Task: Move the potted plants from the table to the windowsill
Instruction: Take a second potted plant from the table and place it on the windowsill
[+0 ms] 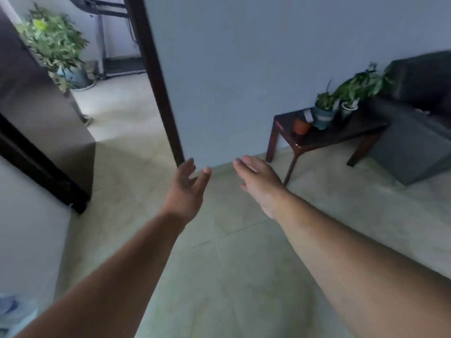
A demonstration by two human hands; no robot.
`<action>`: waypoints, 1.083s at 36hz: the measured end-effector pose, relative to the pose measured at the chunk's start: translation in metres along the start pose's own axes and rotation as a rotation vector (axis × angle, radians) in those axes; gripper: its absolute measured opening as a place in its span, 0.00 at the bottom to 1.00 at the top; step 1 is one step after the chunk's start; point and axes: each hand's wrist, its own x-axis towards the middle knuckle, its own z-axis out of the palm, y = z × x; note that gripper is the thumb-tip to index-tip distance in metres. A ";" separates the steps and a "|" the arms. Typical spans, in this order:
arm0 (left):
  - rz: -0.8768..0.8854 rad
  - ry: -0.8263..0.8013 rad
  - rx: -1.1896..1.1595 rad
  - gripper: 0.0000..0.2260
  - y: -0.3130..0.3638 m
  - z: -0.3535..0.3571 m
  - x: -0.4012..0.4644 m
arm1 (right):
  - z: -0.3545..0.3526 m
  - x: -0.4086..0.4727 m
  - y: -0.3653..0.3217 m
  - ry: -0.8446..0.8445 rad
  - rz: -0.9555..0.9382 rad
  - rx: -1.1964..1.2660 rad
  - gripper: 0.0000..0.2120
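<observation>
Both bare forearms reach forward from the bottom of the frame over a pale tiled floor (219,264). The left hand (186,185) and the right hand (258,179) hover near the centre with fingers straight and relaxed, holding nothing. At the right, well apart from the hands, a dark wooden bench (341,134) stands against the blue wall (268,57) beside a dark sofa (415,106). On the bench sit a small orange pot (301,126), a leafy plant in a teal pot (323,117) and another plant in a white pot (349,109). In the upper left, past a dark door frame (156,76), a large leafy plant (52,42) stands on the floor.

Dark sofa (422,98) right; treadmill (117,32) beyond doorway (156,76).
</observation>
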 end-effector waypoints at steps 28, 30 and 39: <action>0.039 -0.511 -0.053 0.29 0.111 0.386 0.213 | -0.352 0.182 0.020 0.556 0.125 0.107 0.33; 0.042 -0.539 -0.042 0.29 0.118 0.402 0.226 | -0.365 0.195 0.019 0.574 0.132 0.111 0.36; 0.026 -0.599 -0.022 0.29 0.138 0.506 0.277 | -0.456 0.257 0.027 0.607 0.164 0.143 0.33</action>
